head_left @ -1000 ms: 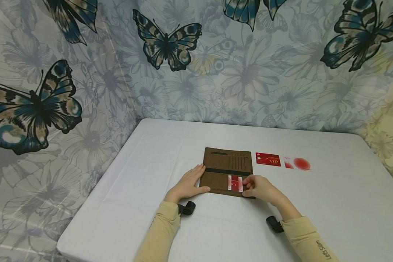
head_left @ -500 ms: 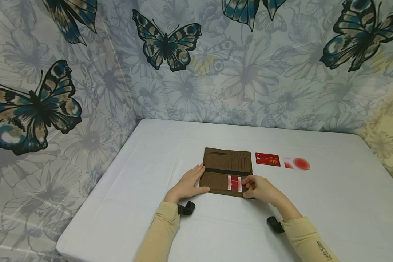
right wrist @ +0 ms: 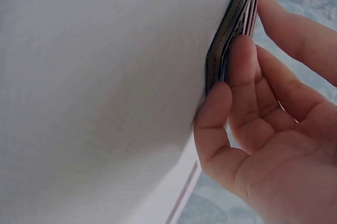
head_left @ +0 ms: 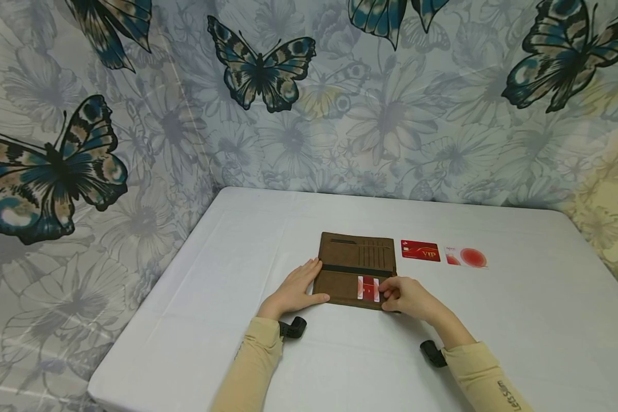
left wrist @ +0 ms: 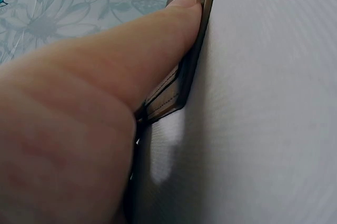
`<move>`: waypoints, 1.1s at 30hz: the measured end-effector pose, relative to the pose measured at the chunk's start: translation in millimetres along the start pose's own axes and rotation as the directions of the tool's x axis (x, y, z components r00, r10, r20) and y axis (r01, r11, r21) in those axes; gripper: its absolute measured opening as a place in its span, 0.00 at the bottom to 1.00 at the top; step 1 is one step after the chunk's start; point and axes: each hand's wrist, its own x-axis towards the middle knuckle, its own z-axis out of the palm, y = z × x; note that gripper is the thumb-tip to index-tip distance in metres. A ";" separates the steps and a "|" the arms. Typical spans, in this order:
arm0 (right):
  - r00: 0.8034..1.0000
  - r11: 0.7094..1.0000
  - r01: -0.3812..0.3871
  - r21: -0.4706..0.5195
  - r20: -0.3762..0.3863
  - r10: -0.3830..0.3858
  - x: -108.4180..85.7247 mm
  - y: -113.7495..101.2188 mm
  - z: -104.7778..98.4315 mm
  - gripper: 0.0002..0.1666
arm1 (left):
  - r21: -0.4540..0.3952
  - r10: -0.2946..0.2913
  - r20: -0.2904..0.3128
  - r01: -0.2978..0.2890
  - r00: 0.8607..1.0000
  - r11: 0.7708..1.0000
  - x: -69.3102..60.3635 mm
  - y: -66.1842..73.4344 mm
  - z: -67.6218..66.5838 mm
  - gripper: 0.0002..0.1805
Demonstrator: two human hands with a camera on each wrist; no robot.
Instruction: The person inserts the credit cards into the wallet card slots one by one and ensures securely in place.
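A brown wallet (head_left: pixel 340 292) lies unfolded on the white table, a dark band across its fold. Card slots (head_left: pixel 373 254) line its far half. On the near half, toward the right, sit red and white cards (head_left: pixel 368 288), partly in the slots. My left hand (head_left: pixel 294 292) rests on the wallet's left edge with fingers outstretched; its thumb presses the near edge in the left wrist view. My right hand (head_left: pixel 412 296) has curled fingers pinching the wallet's near right corner, beside the cards. In the right wrist view, the wallet's edge (right wrist: pixel 224 40) shows between the fingertips.
Right of the wallet lie a red VIP card (head_left: pixel 420 250) and a white card with a red circle (head_left: pixel 472 257). A white cloth covers the table (head_left: pixel 195 337). Butterfly-patterned fabric (head_left: pixel 391 137) hangs behind and on the left.
Almost nothing moves. The right hand's fingers shift very slightly at the cards' right edge, and a little less of the right white strip shows. The left hand stays in place.
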 end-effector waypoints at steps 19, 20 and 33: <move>0.999 1.000 0.020 0.015 0.039 -0.021 -5.9 1.0 -4.0 0.22 | 0.000 0.007 -0.003 -0.007 1.000 1.000 0.0 -0.3 0.3 0.47; 0.999 1.000 0.013 0.017 0.045 -0.014 -6.4 1.4 -4.5 0.23 | 0.002 0.006 -0.003 -0.006 1.000 1.000 0.0 -0.4 0.4 0.47; 0.988 0.995 0.057 0.076 0.139 -0.067 -14.7 5.4 -15.6 0.28 | -0.004 0.006 0.000 -0.006 1.000 1.000 -0.3 0.1 -0.4 0.47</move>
